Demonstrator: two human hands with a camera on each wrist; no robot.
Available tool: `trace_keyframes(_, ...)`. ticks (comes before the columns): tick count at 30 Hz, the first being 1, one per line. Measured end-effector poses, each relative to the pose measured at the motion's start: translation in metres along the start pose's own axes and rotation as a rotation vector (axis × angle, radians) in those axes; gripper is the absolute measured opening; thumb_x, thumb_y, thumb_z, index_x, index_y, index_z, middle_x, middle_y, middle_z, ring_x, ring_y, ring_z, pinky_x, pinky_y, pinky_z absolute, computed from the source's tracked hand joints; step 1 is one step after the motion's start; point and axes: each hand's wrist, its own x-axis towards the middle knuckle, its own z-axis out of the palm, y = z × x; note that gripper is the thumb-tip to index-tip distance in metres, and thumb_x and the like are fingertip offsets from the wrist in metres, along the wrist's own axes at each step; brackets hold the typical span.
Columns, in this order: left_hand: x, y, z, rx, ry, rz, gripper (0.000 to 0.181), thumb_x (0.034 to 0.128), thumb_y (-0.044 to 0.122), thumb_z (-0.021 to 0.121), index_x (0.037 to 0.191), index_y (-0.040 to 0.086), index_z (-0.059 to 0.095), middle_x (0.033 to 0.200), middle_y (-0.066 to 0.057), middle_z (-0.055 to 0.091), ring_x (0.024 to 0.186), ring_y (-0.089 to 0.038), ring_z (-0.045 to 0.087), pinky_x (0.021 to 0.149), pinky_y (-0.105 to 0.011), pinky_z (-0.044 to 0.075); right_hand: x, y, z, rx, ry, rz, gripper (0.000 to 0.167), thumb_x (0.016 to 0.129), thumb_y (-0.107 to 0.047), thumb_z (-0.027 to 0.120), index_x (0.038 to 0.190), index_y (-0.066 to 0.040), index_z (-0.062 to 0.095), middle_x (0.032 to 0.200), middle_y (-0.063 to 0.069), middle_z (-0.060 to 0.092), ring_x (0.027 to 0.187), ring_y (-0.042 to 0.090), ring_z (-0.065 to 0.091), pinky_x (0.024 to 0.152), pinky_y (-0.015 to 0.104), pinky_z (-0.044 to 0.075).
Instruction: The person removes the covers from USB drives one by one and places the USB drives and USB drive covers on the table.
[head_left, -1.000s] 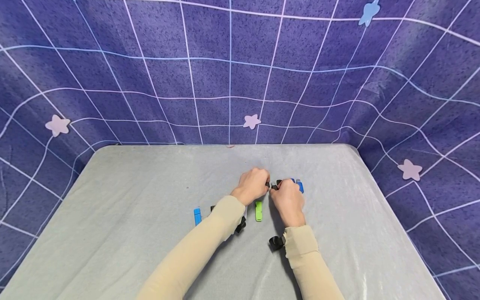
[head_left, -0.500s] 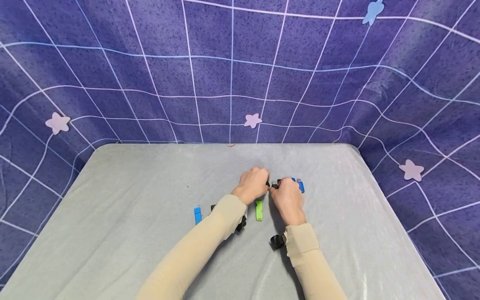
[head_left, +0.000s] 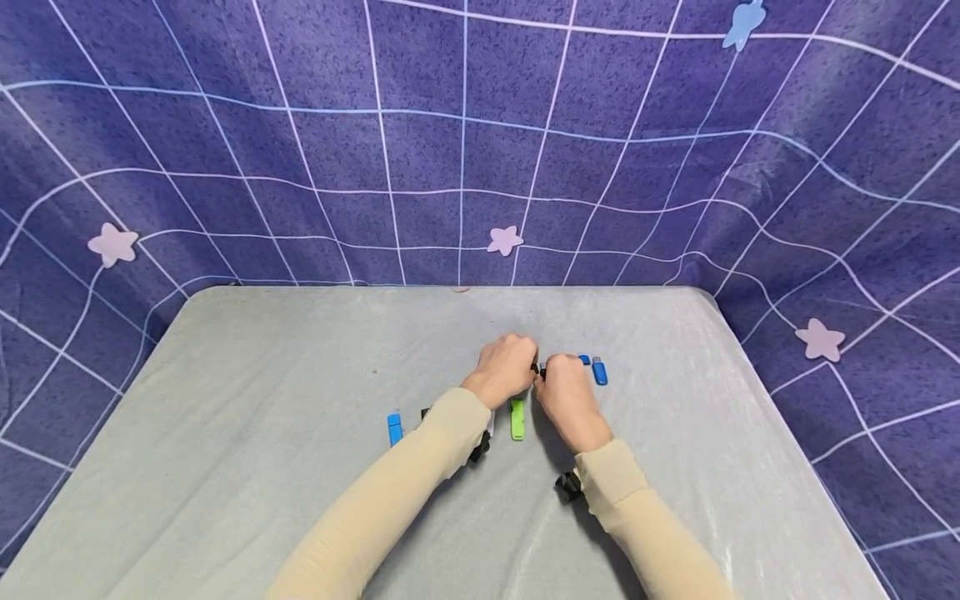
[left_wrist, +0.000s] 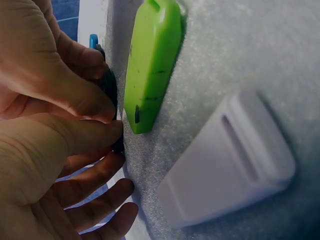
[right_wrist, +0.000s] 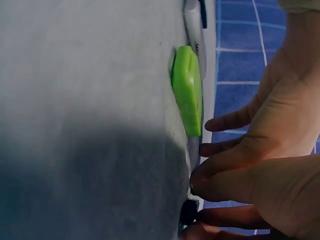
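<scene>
In the head view the left hand [head_left: 506, 367] pinches a small black piece [head_left: 535, 367] at its fingertips. Close beside it, the right hand [head_left: 567, 396] holds a dark piece [head_left: 543, 372] between thumb and fingers. The left wrist view shows the left hand [left_wrist: 60, 170] low, its thumb against the dark object, and the right hand [left_wrist: 45, 65] above, by another dark part [left_wrist: 109, 85]. A black end [right_wrist: 189, 212] shows by the right hand [right_wrist: 270, 195] in the right wrist view; fingers cover most of both pieces.
Nearer the body lie a green USB stick [head_left: 517, 420] and a whitish one [left_wrist: 225, 165]. A blue stick [head_left: 395, 429] is left of the left sleeve. A blue stick [head_left: 599, 371] and a blue part [head_left: 584, 359] sit right of the right hand. Purple cloth surrounds the grey table [head_left: 300, 350].
The right hand has shifted slightly left and its forearm has swung outward to the right. More of the blue pieces beside it shows. The left hand has stayed nearly still.
</scene>
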Motion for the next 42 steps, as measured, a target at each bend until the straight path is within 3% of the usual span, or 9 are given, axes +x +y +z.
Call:
trace_keyframes(4,-0.001,-0.001,0.002,0.001,0.009,0.009,0.012,0.0899,0.012,0.072,0.079,0.016,0.069,0.086,-0.002,0.071,0.079,-0.020,0.067,0.064,-0.040,0.056,0.000,0.003,-0.002,0.008,0.003,-0.064,0.031,0.075,0.008,0.071,0.057,-0.007,0.051,0.060,0.015,0.060,0.060,0.035,0.064,0.054,0.045,0.052)
trace_keyframes(8,0.000,-0.001,0.003,0.000,0.014,0.012,0.011,0.0907,0.014,0.072,0.080,0.016,0.069,0.086,-0.002,0.071,0.080,-0.021,0.068,0.064,-0.040,0.056,0.002,0.006,-0.004,0.023,-0.021,-0.076,0.040,0.073,0.010,0.068,0.054,-0.013,0.042,0.053,0.005,0.049,0.053,0.023,0.051,0.049,0.038,0.044)
trace_keyframes(18,0.001,-0.002,0.000,-0.002,-0.010,0.003,0.004,0.0939,0.015,0.071,0.092,0.015,0.074,0.095,-0.003,0.074,0.086,-0.022,0.070,0.067,-0.040,0.058,0.004,0.007,-0.008,0.089,-0.104,0.050,0.046,0.081,0.003,0.070,0.051,-0.014,0.039,0.048,-0.006,0.032,0.046,0.014,0.036,0.045,0.026,0.031)
trace_keyframes(22,0.002,-0.002,-0.001,-0.001,-0.010,0.002,0.004,0.0930,0.014,0.071,0.092,0.016,0.074,0.095,-0.002,0.073,0.086,-0.022,0.070,0.067,-0.040,0.058,0.003,0.007,-0.008,0.131,-0.112,0.142,0.027,0.082,0.003,0.068,0.062,-0.008,0.053,0.057,0.002,0.051,0.053,0.019,0.050,0.049,0.028,0.041)
trace_keyframes(26,0.004,-0.002,-0.002,-0.005,-0.014,0.001,0.004,0.0924,0.014,0.071,0.091,0.017,0.074,0.094,-0.001,0.073,0.083,-0.020,0.069,0.067,-0.039,0.057,0.003,0.008,-0.011,0.160,-0.093,0.196,0.006,0.083,0.002,0.070,0.083,-0.001,0.064,0.079,0.014,0.070,0.069,0.028,0.067,0.059,0.035,0.054)
trace_keyframes(33,0.006,-0.002,-0.003,-0.008,-0.034,-0.003,0.004,0.0936,0.014,0.071,0.092,0.016,0.074,0.094,-0.001,0.072,0.080,-0.018,0.066,0.066,-0.037,0.056,0.004,0.007,-0.010,0.178,-0.076,0.209,0.009,0.084,0.001,0.071,0.083,-0.002,0.063,0.079,0.013,0.069,0.072,0.029,0.067,0.061,0.036,0.054)
trace_keyframes(42,0.007,-0.002,-0.001,-0.001,-0.022,-0.005,0.004,0.0933,0.014,0.071,0.091,0.016,0.074,0.095,-0.002,0.073,0.085,-0.021,0.069,0.070,-0.041,0.058,0.002,0.003,-0.003,0.163,-0.032,0.126,0.009,0.077,0.005,0.071,0.077,-0.002,0.064,0.071,0.011,0.067,0.066,0.030,0.065,0.059,0.037,0.052)
